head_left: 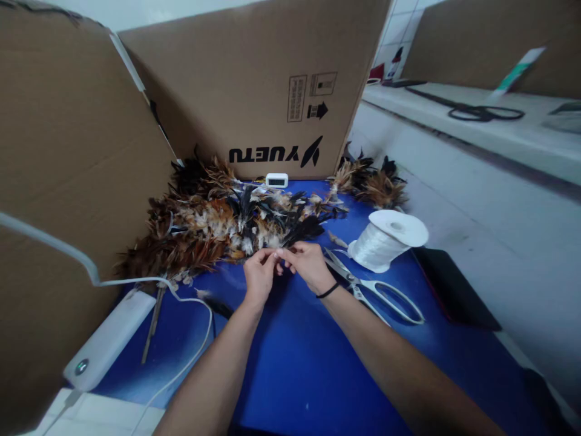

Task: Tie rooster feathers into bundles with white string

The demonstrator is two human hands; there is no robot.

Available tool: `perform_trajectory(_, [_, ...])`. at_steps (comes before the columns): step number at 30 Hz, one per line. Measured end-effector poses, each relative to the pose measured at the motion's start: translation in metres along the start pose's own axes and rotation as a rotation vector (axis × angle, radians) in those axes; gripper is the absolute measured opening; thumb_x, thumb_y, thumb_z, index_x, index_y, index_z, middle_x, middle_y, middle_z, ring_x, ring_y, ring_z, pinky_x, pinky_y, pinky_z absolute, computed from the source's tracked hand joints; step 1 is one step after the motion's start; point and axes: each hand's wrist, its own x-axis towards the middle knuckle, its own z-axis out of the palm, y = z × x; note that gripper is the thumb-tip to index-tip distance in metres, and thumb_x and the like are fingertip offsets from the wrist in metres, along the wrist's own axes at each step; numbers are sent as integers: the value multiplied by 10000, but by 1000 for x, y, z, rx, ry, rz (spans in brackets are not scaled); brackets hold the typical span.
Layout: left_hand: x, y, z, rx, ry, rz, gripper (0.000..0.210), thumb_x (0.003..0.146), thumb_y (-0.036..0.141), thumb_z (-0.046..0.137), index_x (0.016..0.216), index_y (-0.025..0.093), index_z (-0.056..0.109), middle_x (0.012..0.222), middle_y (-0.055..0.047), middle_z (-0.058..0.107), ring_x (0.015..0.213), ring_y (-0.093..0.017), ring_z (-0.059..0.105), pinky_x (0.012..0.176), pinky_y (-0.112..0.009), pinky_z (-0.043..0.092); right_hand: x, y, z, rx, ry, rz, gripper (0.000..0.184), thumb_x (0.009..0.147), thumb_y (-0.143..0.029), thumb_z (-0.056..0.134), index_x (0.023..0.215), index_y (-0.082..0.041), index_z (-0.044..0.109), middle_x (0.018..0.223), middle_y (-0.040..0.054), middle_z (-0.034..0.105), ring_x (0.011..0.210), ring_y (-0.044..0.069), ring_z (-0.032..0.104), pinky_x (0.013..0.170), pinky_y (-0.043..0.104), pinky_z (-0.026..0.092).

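Note:
Close together over the blue table (pixel 295 363), my left hand (pixel 258 275) and my right hand (pixel 311 263) meet fingertip to fingertip. Both are closed in a pinch; what lies between the fingers is too small to make out. Just beyond them spreads a large heap of brown, black and whitish feathers (pixel 195 236). Dark feathers (pixel 306 227) show right above my right hand, and I cannot tell whether they are held. A pair of scissors (pixel 358 281) lies partly open beside my right wrist. Behind it is a white spool of ribbon or thread (pixel 379 242).
Cardboard panels (pixel 254 79) wall off the back and left. A small white digital display (pixel 276 180) stands at the back. At left lie a white power bank (pixel 111 342) with a cable and a thin stick (pixel 153 324). A dark flat device (pixel 454 287) lies at right.

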Motion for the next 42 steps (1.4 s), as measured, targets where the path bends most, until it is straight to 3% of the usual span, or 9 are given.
perform_trajectory(6, [-4, 4, -3, 252, 30, 185, 168, 809, 298, 580, 759, 182, 691, 525, 17, 599, 461, -104, 551, 518, -213, 433, -3, -2, 1, 18, 35, -40, 386, 616, -469, 731, 508, -144, 552, 420, -26, 503, 356, 58, 401, 365, 199, 298])
perform_trajectory(10, [-6, 7, -2, 284, 11, 202, 167, 817, 286, 570, 767, 184, 692, 548, 9, 613, 482, -108, 567, 534, -216, 437, -2, -1, 1, 75, 32, -22, 377, 608, -452, 737, 502, -153, 534, 419, -33, 497, 360, 58, 396, 375, 204, 296])
perform_trajectory(16, [-1, 5, -4, -10, -202, -38, 319, 807, 438, 570, 687, 147, 620, 483, 10, 566, 416, -112, 522, 466, -234, 436, 0, -3, -4, 71, 0, -12, 395, 612, -430, 735, 464, -168, 479, 398, -55, 435, 383, 58, 358, 393, 211, 265])
perform_trajectory(20, [2, 8, -9, -217, -312, -232, 394, 733, 508, 641, 715, 115, 618, 547, -7, 580, 411, -91, 501, 416, -218, 402, 1, -8, -8, 25, -63, -39, 342, 626, -446, 724, 526, -153, 579, 509, -13, 558, 440, 67, 394, 430, 219, 282])
perform_trajectory(26, [1, 15, -14, -278, -446, -275, 395, 760, 480, 632, 637, 108, 586, 470, 26, 497, 372, -41, 400, 386, -183, 293, 1, -13, -15, -43, -126, -39, 361, 607, -482, 737, 568, -143, 618, 574, 8, 599, 505, 78, 420, 481, 230, 310])
perform_trajectory(30, [0, 14, -14, -328, -484, -324, 369, 744, 469, 656, 731, 102, 620, 543, 25, 530, 370, -25, 385, 370, -180, 257, 2, -10, -17, -41, -196, -46, 376, 621, -487, 729, 555, -146, 588, 559, 5, 583, 518, 82, 434, 488, 230, 309])
perform_trajectory(36, [2, 11, -13, -315, -427, -317, 376, 696, 465, 700, 703, 101, 608, 528, 28, 527, 346, -16, 363, 341, -175, 211, 0, -11, -15, -42, -207, -49, 386, 625, -496, 720, 560, -148, 564, 547, -7, 552, 499, 74, 396, 461, 227, 288])
perform_trajectory(39, [4, 12, -12, -343, -316, -267, 380, 678, 465, 716, 698, 101, 609, 511, 34, 516, 342, -14, 357, 337, -171, 214, 0, -19, -18, -32, -179, -75, 336, 633, -466, 718, 687, -144, 638, 586, -13, 554, 500, 71, 397, 457, 223, 302])
perform_trajectory(42, [7, 15, -13, -432, -178, -202, 382, 648, 456, 743, 711, 104, 613, 526, 33, 523, 353, -15, 369, 339, -165, 228, 6, -28, -30, -36, -59, -116, 335, 647, -421, 704, 831, -142, 683, 549, -31, 522, 477, 73, 390, 444, 221, 299])
